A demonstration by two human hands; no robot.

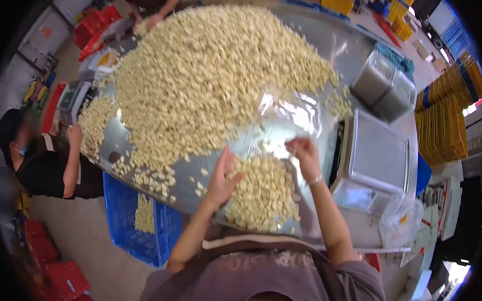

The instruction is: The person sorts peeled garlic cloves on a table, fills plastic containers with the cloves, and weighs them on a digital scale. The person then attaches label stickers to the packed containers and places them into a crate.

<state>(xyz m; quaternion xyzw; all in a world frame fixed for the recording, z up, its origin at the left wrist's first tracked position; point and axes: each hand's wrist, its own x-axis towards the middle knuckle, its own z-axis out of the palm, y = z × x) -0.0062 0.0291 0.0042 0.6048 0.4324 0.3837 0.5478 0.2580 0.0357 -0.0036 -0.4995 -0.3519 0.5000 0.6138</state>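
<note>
A small heap of pale peeled garlic cloves (263, 194) lies on the metal table (186, 175) right in front of my body. My left hand (223, 179) rests against the left side of this heap, fingers stretched and thumb apart. Above the heap's far right edge is my right hand (305, 153), slightly blurred, its fingers curled into a pinch; whatever they may hold is too small to tell. Beyond both hands, a clear plastic bag (291, 111) lies flat at the edge of the big garlic pile (212, 68).
On the right are a scale with a metal plate (381, 151), clear plastic containers (383, 84) and a crumpled plastic bag (402, 219). A blue crate (130, 221) stands below the table's left edge. Co-workers (52, 158) are at the left and far sides.
</note>
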